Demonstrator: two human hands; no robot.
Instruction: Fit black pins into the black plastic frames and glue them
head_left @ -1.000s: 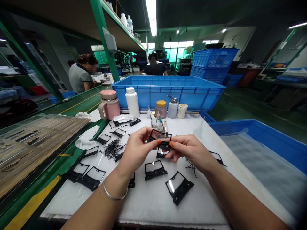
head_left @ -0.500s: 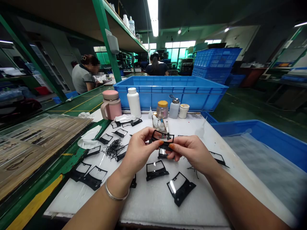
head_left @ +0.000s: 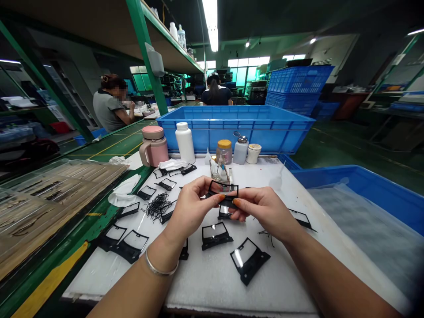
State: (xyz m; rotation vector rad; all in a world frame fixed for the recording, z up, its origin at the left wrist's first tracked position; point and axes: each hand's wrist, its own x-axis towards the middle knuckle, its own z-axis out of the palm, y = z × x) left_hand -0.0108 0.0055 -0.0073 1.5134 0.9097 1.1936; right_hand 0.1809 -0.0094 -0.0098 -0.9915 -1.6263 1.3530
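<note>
Above the middle of the white work surface (head_left: 205, 274), my left hand (head_left: 195, 201) and my right hand (head_left: 258, 205) hold one black-framed clear panel (head_left: 228, 189) between them. Thumb and fingers of each hand pinch its lower black edge, the thumbs close together. The panel is tilted, its clear part upward. Below it lie more such panels, among them one just under the hands (head_left: 217, 235) and one nearer me (head_left: 249, 260). A tangled heap of thin black strips (head_left: 158, 206) lies to the left of my left hand. Some dark strands (head_left: 268, 236) show beneath my right wrist.
At the back stand a pink mug (head_left: 155, 145), a white bottle (head_left: 185, 142), a yellow-lidded jar (head_left: 224, 151) and a pump bottle (head_left: 240, 149), before a large blue crate (head_left: 238, 128). Another blue bin (head_left: 357, 176) is at right; a partitioned tray (head_left: 49, 198) at left. Two people sit beyond.
The held panel has tilted slightly and shifted a little left, while both hands stay almost in place. The person at left has leaned back and raised a hand.
</note>
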